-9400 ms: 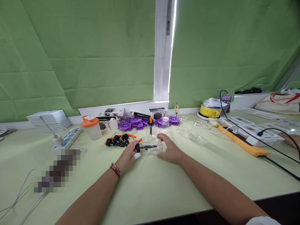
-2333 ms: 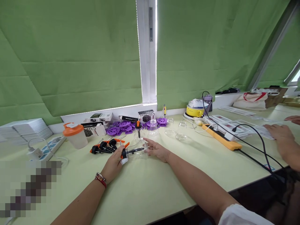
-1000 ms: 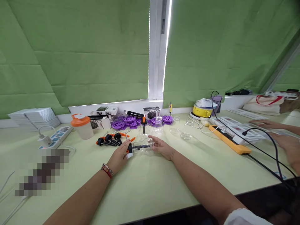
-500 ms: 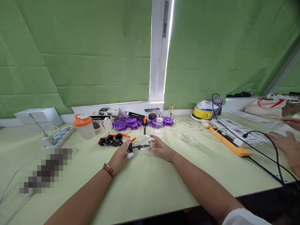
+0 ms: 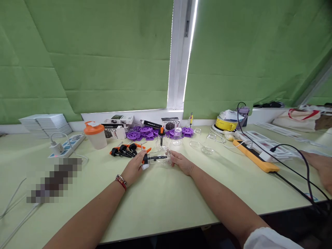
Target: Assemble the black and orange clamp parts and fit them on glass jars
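1. Since half a second ago your hands are barely shifting; your view is swinging a little to the left, and the other person's hand [image 5: 320,166] at the right edge is sliding lower and further out.
2. Your left hand [image 5: 135,168] is closing around the black and orange clamp [image 5: 145,159] at the left end of the clear glass jar [image 5: 162,158].
3. Your right hand [image 5: 183,162] is cupping the jar's right end, fingers half curled against the glass.
4. The jar is lying on its side on the table [image 5: 166,200], between both hands, just in front of the spare clamps [image 5: 124,151] and purple discs [image 5: 145,132].
5. You seem to be fitting the clamp onto the jar; the next move likely calls for steadying the glass while the left hand is squeezing.
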The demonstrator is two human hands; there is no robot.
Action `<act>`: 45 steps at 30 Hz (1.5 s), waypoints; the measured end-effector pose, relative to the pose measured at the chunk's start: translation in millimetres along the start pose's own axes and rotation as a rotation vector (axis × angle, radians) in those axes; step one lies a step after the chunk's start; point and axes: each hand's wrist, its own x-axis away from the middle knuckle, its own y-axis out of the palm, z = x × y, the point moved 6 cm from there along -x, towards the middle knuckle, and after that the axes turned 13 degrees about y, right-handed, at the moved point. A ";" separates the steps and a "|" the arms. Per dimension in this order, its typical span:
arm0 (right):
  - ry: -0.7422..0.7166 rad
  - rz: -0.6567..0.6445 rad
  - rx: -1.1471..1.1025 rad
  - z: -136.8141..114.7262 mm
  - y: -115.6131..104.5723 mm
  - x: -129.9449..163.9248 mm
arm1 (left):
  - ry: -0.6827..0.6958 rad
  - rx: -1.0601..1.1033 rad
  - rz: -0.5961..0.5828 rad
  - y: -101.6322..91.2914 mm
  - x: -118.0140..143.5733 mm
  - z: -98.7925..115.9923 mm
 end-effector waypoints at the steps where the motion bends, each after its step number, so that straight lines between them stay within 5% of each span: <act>1: -0.002 -0.007 -0.013 -0.6 0.0 1.3 | -0.002 0.004 0.000 0.0 -0.1 -0.4; 45: 0.059 -0.009 -0.031 2.2 -2.1 -1.8 | 0.047 -0.046 -0.002 2.2 1.2 -3.6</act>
